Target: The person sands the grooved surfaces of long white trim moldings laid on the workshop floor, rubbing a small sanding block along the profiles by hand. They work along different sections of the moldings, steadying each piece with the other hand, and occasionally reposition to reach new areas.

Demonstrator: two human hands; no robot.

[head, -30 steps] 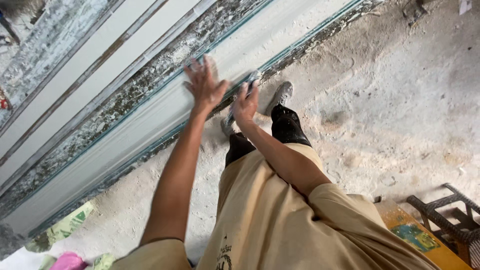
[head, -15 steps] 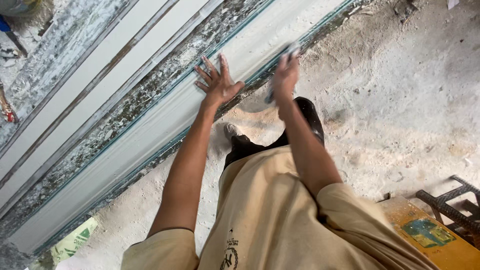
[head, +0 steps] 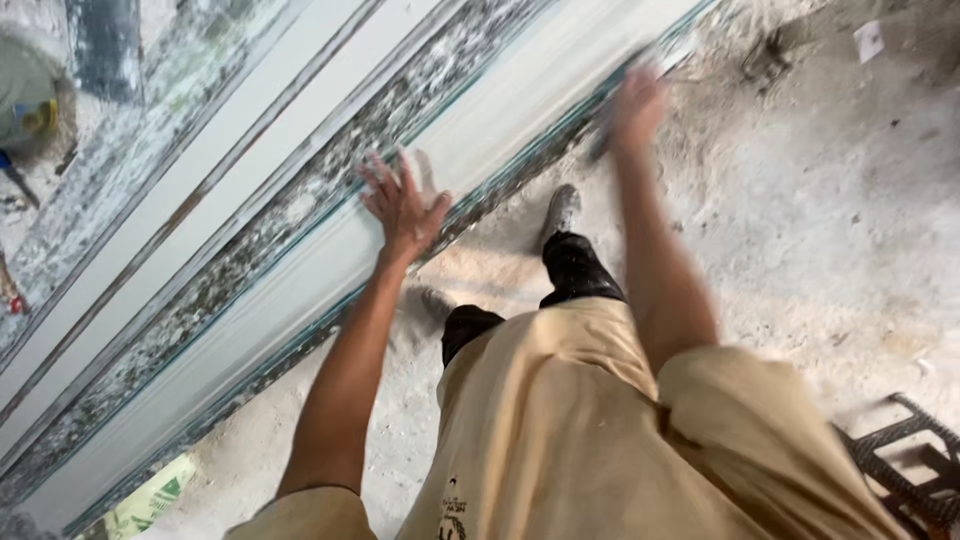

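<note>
While the view looks straight down the person's body, a long pale panel with a speckled, rough band beside it runs from 7 o'clock up to 1 o'clock across the dusty concrete floor. Below it, filling the 6 o'clock area, sits the beige shirt, with dark trousers and a dusty shoe just past it toward 12 o'clock. From the 7 o'clock corner the left hand lies flat on the pale panel, fingers spread wide. At 1 o'clock the right hand is blurred at the panel's near edge; it seems closed on a thin dark tool, though how the fingers lie I cannot tell. At 4 o'clock a dark slatted crate shows at the frame edge.
</note>
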